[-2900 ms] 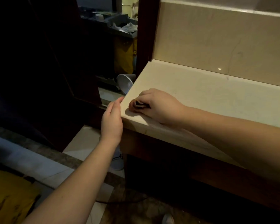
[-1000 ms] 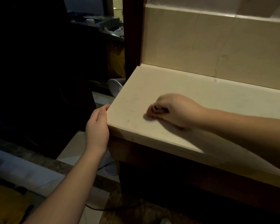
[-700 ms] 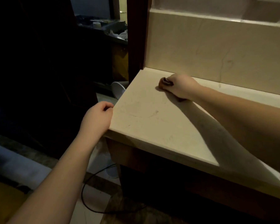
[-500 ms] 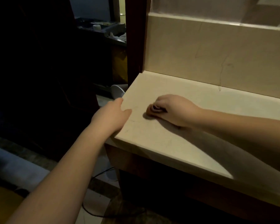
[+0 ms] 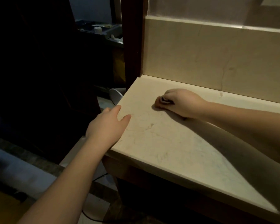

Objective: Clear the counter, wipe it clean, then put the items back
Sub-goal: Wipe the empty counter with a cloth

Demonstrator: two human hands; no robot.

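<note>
The cream marble counter runs from its left end toward the right under a matching backsplash. My right hand is curled round a small dark wadded cloth and presses it on the counter near the back left. Only the cloth's front end shows past my fingers. My left hand rests with straight fingers on the counter's left edge, thumb lying on the top surface.
A dark wooden post stands at the counter's back left corner. Beyond it a white round object lies on the floor, and a cart with a yellow bag stands behind. A black cable trails on the tiled floor.
My right hand with the cloth has swept back and forth over the left end and now sits farther back than half a second ago. My left hand has stayed at the left edge.
</note>
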